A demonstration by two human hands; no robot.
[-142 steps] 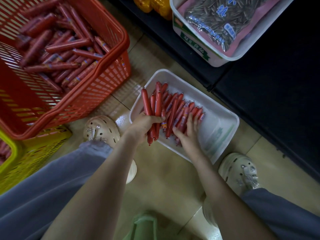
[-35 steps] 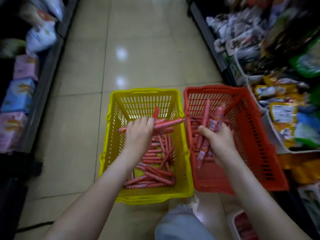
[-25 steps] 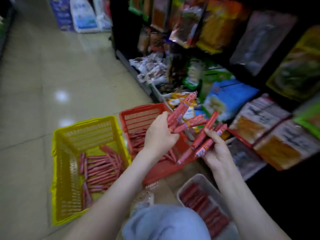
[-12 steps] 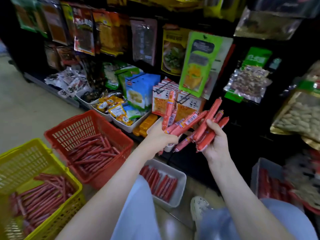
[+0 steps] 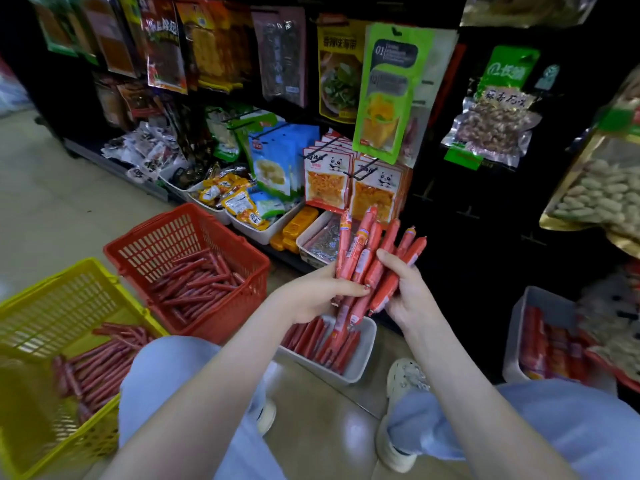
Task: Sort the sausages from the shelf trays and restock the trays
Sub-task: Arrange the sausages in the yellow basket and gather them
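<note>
Both hands hold the sausages (image 5: 370,258) just above the white tray (image 5: 363,368). The left hand (image 5: 311,292) and right hand (image 5: 405,292) curl their fingers round the bunch from opposite sides, clamped on it. The sticks stand near upright, tips fanned away from the tray and tails hanging toward it. Neither hand looks nearer. I'd guess they get tipped flat next.

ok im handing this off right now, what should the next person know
Left hand and right hand both grip one bundle of sausages, raised in front of the shelf.
White tray on the floor between the feet: partly filled with a row of sausages.
Red basket and yellow basket, at the left: loose sausages in each.
Second tray, far right: also holds sausages.
Done: white tray partly stocked.
Left: probably lay this bundle in a tray, then keep restocking from the baskets.
</note>
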